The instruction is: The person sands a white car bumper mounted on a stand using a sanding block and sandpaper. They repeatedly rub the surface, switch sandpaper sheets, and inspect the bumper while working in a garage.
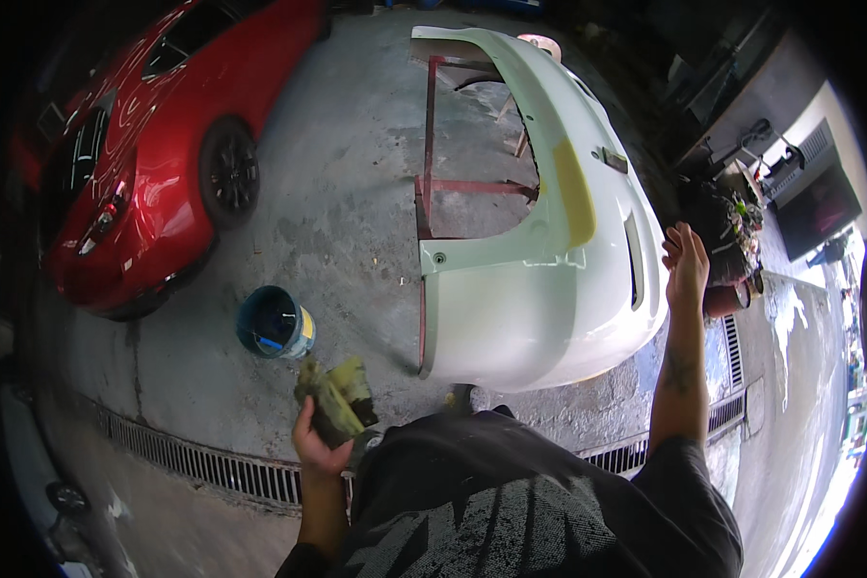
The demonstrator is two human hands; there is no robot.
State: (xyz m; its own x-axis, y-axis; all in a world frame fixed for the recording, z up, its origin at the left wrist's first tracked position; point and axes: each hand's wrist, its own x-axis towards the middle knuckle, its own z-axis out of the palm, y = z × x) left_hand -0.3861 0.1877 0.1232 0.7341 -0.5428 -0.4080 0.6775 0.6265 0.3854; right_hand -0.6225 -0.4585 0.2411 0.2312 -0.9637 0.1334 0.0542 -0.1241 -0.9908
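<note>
A folded yellow-green cloth with dark patches is gripped by the left hand, its fingers closed on the lower edge. It is held above the floor, between a blue bucket and the near left corner of a pale bumper. The right hand is raised just beside the bumper's right edge, its fingers loosely bent; whether anything is pinched or touched by them cannot be told. The bumper is marked by a yellow patch, and a small dark block is seated near its right edge. Behind the bumper, a red frame is seen. The floor's left side is occupied by a red car.
</note>
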